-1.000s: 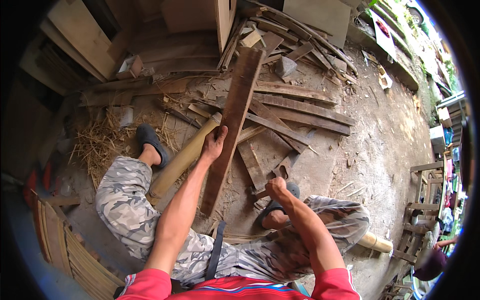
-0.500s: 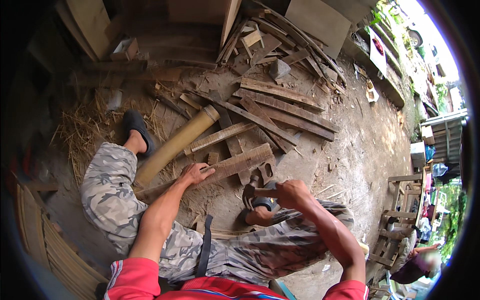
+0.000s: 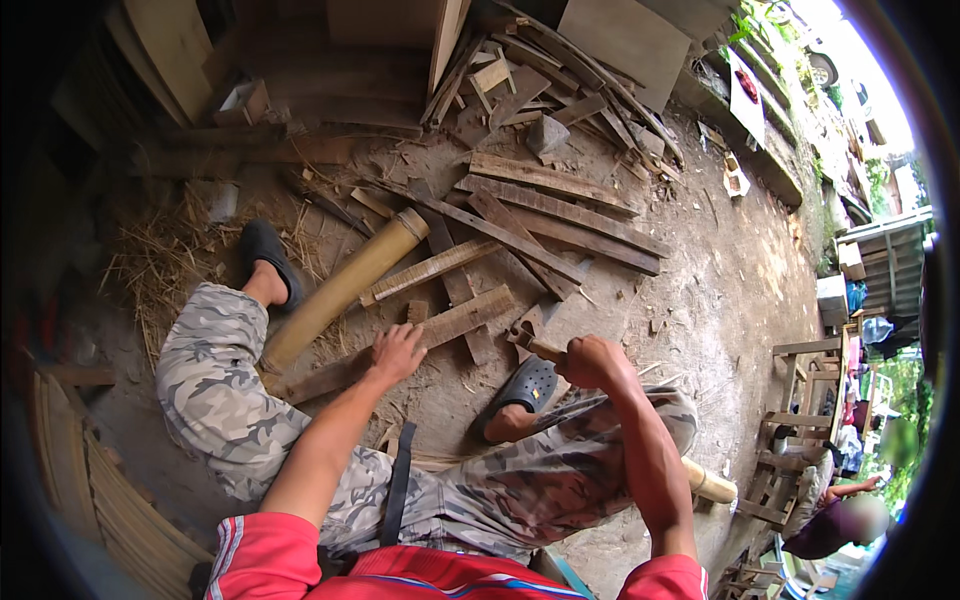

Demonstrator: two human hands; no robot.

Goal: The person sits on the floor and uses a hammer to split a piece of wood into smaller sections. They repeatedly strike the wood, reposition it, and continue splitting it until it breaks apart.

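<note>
My right hand (image 3: 594,362) is closed around the wooden handle of a hammer (image 3: 545,350). Its head is beside a handsaw (image 3: 532,320) lying on the ground, and the two overlap in view. My left hand (image 3: 399,352) rests on a rough wooden plank (image 3: 463,318), fingers stretched out and slightly apart. The plank runs from beside my left knee across the ground between my feet. A thick bamboo pole (image 3: 345,290) lies just beyond it, next to my left shoe. A small wood block (image 3: 417,311) sits close to my left fingertips.
Several boards (image 3: 565,220) lie crossed ahead, with a scrap wood pile (image 3: 520,85) and a stone (image 3: 547,134) behind. Straw (image 3: 165,260) covers ground at left. Another bamboo piece (image 3: 708,480) is by my right knee. A person (image 3: 835,530) is at the far right near a wooden bench (image 3: 800,420).
The hammer has swung up and away from my right shoe toward the saw. My left hand has shifted from gripping the plank's edge to lying on it. The plank has slid slightly left.
</note>
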